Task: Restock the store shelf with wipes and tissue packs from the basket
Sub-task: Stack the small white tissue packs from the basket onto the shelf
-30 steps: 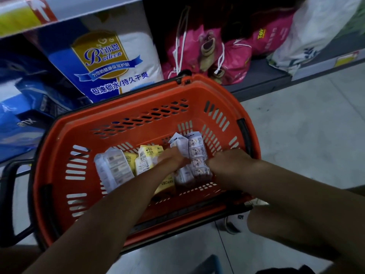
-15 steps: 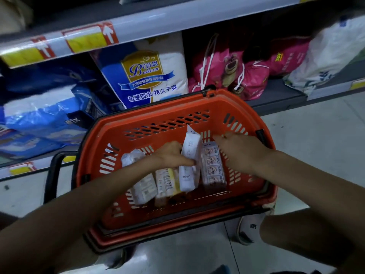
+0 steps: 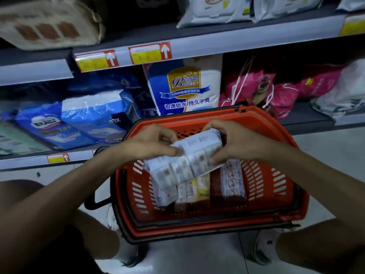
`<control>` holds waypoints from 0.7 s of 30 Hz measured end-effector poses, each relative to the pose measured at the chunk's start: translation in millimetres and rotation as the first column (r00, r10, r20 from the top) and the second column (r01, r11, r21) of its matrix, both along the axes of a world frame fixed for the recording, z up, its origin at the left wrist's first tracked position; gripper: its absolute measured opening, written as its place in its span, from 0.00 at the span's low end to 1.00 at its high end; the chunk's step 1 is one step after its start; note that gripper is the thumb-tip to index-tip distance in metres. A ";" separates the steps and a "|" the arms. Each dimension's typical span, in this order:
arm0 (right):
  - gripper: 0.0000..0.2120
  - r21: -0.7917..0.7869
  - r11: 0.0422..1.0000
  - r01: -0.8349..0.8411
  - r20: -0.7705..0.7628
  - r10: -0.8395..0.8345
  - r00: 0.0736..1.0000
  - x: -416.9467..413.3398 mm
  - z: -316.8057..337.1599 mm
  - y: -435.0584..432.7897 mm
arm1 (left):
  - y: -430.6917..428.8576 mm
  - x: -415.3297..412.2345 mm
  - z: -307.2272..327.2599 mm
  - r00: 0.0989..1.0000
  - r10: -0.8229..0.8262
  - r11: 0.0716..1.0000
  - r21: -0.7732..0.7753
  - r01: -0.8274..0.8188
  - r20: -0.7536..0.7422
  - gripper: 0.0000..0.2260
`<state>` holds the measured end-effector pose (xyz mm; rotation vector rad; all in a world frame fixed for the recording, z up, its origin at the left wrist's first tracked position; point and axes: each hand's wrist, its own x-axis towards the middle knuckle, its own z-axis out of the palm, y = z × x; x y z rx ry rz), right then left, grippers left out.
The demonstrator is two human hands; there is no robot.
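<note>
Crouching over the orange basket [image 3: 276, 194], the person is showing both knees at the near edge of the view, one at each side of the basket, which is sitting on the pale floor [image 3: 325, 155]. Above the basket's middle, the left hand [image 3: 150, 143] and the right hand [image 3: 237, 143] are holding one white tissue pack [image 3: 189, 161] between them, clear of the basket's bottom. The left grip is pinching the pack's left end between thumb and fingers, and the right grip is curling round its right end. The pack is blurred; it seems to be a strip of small packets joined in a row. Under it, inside the basket, more packs are lying side by side, among them a yellow pack [image 3: 203, 191] and, to its right, a face-printed pack [image 3: 234, 182]. Beyond the basket's far rim, the store shelf [image 3: 217, 44] is carrying a blue-and-white bag [image 3: 183, 88] and pink bags [image 3: 256, 91] underneath it. Higher up, wipes packs [image 3: 213, 8] are resting on it.
</note>
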<state>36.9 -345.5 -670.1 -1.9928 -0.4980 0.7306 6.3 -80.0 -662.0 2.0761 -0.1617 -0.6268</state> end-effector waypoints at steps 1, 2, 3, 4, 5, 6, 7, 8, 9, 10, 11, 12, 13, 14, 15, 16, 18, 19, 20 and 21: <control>0.27 0.034 0.999 0.015 -0.032 -0.014 0.999 -2.9 1.9 2.3 | 5.1 -2.3 1.7 0.999 0.053 0.998 -0.031 -0.052 0.011 0.14; 0.26 0.060 0.998 0.034 -0.050 -0.031 0.998 -5.9 4.4 4.4 | 9.6 -3.8 2.6 0.994 0.103 0.993 -0.054 -0.101 0.026 0.14; 0.25 0.076 0.996 0.056 -0.060 -0.051 0.997 -8.3 6.8 6.4 | 12.1 -5.2 4.1 0.988 0.150 0.986 -0.078 -0.147 0.042 0.12; 0.24 0.086 0.992 0.088 -0.070 -0.082 0.994 -10.3 9.7 7.5 | 13.0 -6.6 4.7 0.979 0.196 0.976 -0.102 -0.190 0.053 0.10; 0.23 0.097 0.988 0.121 -0.086 -0.113 0.990 -12.2 12.6 8.0 | 12.9 -8.2 5.2 0.969 0.238 0.965 -0.128 -0.229 0.064 0.08; 0.23 0.111 0.982 0.150 -0.110 -0.138 0.984 -14.2 14.6 7.1 | 13.0 -9.3 4.3 0.958 0.278 0.952 -0.154 -0.265 0.070 0.06; 0.23 0.129 0.976 0.175 -0.145 -0.156 0.977 -16.0 14.6 6.1 | 13.6 -10.6 3.4 0.943 0.327 0.933 -0.184 -0.310 0.065 0.04; 0.23 0.141 0.970 0.197 -0.180 -0.170 0.969 -18.5 14.7 4.9 | 15.8 -12.1 2.3 0.920 0.388 0.903 -0.218 -0.369 0.051 0.03; 0.23 0.144 0.966 0.216 -0.211 -0.183 0.960 -20.5 13.4 3.8 | 18.2 -13.5 1.0 0.887 0.461 0.863 -0.249 -0.440 0.031 0.03; 0.24 0.139 0.962 0.237 -0.235 -0.200 0.951 -22.2 12.0 2.9 | 20.2 -14.8 0.6 0.849 0.529 0.819 -0.265 -0.508 0.007 0.04; 0.24 0.133 0.955 0.264 -0.258 -0.224 0.940 -23.1 10.2 2.6 | 21.5 -16.0 0.5 0.806 0.591 0.775 -0.262 -0.575 -0.020 0.06; 0.24 0.129 0.945 0.302 -0.283 -0.257 0.924 -24.0 9.2 2.2 | 21.6 -17.6 1.4 0.765 0.642 0.734 -0.248 -0.632 -0.047 0.09; 0.23 0.135 0.930 0.343 -0.306 -0.290 0.907 -24.6 8.2 1.8 | 21.3 -19.0 1.3 0.724 0.686 0.694 -0.234 -0.681 -0.071 0.11; 0.23 0.148 0.914 0.378 -0.326 -0.315 0.891 -25.7 7.6 1.1 | 20.7 -20.9 0.5 0.690 0.716 0.658 -0.230 -0.717 -0.105 0.13; 0.22 0.164 0.901 0.402 -0.344 -0.330 0.879 -26.9 7.1 0.9 | 20.1 -23.3 -0.8 0.662 0.734 0.625 -0.229 -0.746 -0.153 0.16; 0.22 0.173 0.890 0.421 -0.350 -0.344 0.871 -28.8 7.7 1.0 | 19.3 -26.3 -2.5 0.632 0.745 0.591 -0.225 -0.774 -0.215 0.19; 0.21 0.176 0.870 0.461 -0.311 -0.395 0.865 -31.7 6.3 2.7 | 18.0 -31.5 -6.9 0.554 0.750 0.519 -0.198 -0.832 -0.362 0.26; 0.21 0.176 0.855 0.487 -0.275 -0.433 0.859 -32.6 3.8 4.3 | 16.2 -33.4 -9.2 0.529 0.735 0.503 -0.181 -0.845 -0.425 0.27; 0.20 0.174 0.839 0.515 -0.226 -0.475 0.850 -34.9 2.7 7.2 | 12.9 -35.3 -10.6 0.522 0.701 0.509 -0.170 -0.843 -0.487 0.27; 0.19 0.159 0.834 0.529 -0.126 -0.514 0.849 -37.3 0.1 10.5 | 8.8 -36.6 -12.3 0.524 0.651 0.524 -0.174 -0.834 -0.550 0.27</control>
